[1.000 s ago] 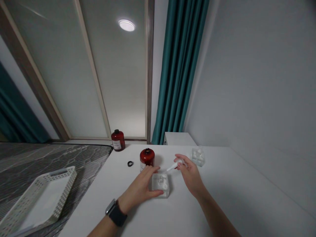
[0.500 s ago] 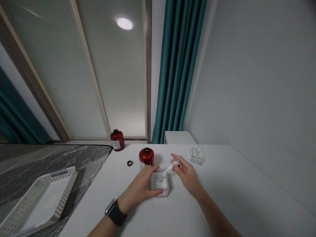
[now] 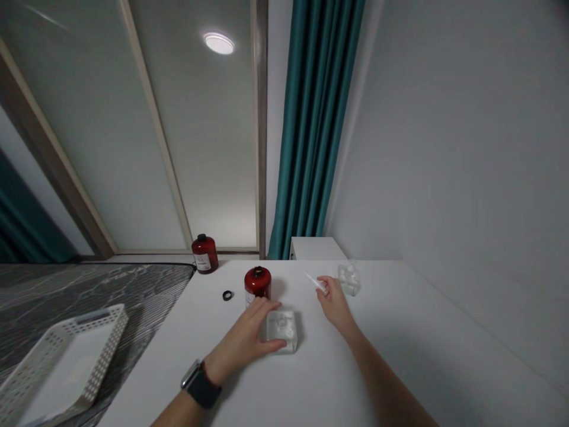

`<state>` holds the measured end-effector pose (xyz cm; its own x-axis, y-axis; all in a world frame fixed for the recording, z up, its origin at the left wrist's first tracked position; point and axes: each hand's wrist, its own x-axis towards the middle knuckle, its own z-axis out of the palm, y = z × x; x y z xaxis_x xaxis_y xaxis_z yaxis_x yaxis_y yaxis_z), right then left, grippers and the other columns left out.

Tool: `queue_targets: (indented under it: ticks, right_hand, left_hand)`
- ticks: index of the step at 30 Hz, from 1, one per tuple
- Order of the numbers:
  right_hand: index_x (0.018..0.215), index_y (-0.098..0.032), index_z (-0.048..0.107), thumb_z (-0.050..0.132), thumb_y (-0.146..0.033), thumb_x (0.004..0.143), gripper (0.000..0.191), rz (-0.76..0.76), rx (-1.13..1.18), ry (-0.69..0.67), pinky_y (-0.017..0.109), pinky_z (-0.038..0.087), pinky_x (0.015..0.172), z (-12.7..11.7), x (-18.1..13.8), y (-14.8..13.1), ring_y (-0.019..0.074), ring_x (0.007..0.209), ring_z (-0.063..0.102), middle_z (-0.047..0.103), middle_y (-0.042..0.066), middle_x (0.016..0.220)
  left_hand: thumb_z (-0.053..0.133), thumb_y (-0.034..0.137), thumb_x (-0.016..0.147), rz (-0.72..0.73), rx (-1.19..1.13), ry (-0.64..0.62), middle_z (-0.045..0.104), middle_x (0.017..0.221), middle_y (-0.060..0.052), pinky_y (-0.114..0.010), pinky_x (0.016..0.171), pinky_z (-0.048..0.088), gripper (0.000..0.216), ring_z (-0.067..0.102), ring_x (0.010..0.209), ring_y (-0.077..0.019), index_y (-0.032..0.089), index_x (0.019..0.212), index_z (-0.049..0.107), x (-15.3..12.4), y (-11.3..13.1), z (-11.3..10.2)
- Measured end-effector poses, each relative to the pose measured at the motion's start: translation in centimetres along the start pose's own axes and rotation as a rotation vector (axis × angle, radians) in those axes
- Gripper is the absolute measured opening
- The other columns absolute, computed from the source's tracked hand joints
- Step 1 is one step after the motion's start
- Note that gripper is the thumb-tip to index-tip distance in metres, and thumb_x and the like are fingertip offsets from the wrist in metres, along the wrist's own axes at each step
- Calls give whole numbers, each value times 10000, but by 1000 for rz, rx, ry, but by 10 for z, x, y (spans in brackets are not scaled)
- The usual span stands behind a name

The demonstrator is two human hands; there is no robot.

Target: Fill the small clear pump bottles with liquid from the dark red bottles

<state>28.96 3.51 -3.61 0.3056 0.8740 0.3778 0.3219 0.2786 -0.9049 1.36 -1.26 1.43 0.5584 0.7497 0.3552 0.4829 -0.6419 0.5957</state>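
Observation:
A square clear glass bottle [image 3: 283, 330] stands on the white table, with its round neck facing up. My left hand [image 3: 254, 333], a dark watch on its wrist, is curved around the left side of this bottle, thumb in front and fingers behind. To the right and a little above the table, my right hand [image 3: 334, 303] pinches a small translucent funnel [image 3: 318, 283], whose narrow tip points up and left. Just behind my left fingers stands a dark red bottle [image 3: 258, 281] without a cap; its white label is partly covered by my hand.
A black ring [image 3: 227, 295] lies left of the open red bottle. Another red bottle [image 3: 204, 254], capped, stands at the far left corner. A second clear glass bottle [image 3: 349, 279] stands beyond my right hand. A white perforated basket [image 3: 116, 332] sits lower left, off the white table [image 3: 320, 385].
My right hand has lifted the funnel off the near glass bottle and moved it right and back, tilting its tip upward. The left hand stays around the bottle. The view has shifted slightly.

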Motion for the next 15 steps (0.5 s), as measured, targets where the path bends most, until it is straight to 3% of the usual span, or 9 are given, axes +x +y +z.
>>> queue_targets:
  ticks: [4,15]
  right_hand:
    - [892,-208,678,627,-200,710,190,-75,-160,-8,415,509,816,1,2,12,241,802,584,578,52,897]
    - [908,-199,632,589,-189,775,140,-164,-408,-35,438,496,834,2,7,33,274,850,592,625,75,872]
  left_hand:
    - [813,322,771,6,4,-6,623,1198,-109,-470,1019,490,575,585,1164,-313,208,1276,564,1,2,-2]
    - [809,309,780,25,-12,-20,619,1135,-86,-429,969,501,513,590,1093,-288,215,1228,579,3,8,-4]
